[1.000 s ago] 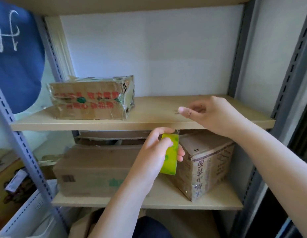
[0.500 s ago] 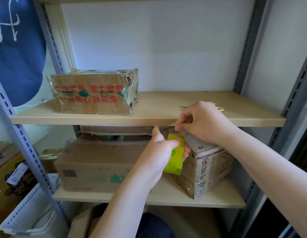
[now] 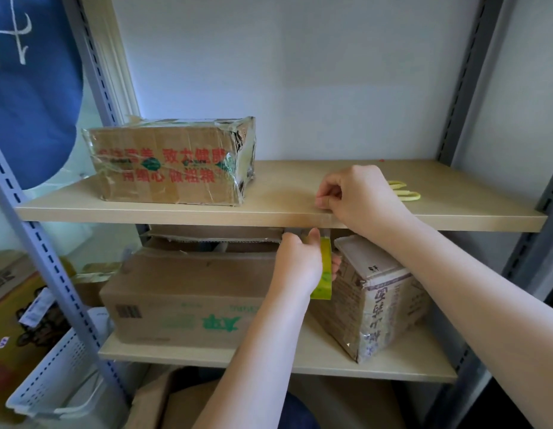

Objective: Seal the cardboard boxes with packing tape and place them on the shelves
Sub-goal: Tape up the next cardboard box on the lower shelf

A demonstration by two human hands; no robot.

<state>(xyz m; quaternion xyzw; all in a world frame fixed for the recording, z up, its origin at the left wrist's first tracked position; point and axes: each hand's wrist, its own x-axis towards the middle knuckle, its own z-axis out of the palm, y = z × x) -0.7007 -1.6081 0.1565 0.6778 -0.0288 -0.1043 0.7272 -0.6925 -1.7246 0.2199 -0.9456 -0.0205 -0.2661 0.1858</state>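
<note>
Left hand (image 3: pixel 297 261) curled around green tape roll (image 3: pixel 324 267), just below front edge of upper shelf (image 3: pixel 176 209). Right hand (image 3: pixel 358 196) pinching clear tape end against that edge, directly above roll. Taped box (image 3: pixel 173 162) on upper shelf, left. Two boxes beneath: large (image 3: pixel 182 298) and small (image 3: pixel 380 301). Yellow scissors (image 3: pixel 403 191) behind right hand.

Hidden behind your hands and the shelf edge

Your left hand (image 3: pixel 295 261) covers most of the yellow-green tape roll (image 3: pixel 324 274); the upper wooden shelf's front edge (image 3: pixel 176 213) hides the flattened cardboard (image 3: pixel 213 235) behind it.
</note>
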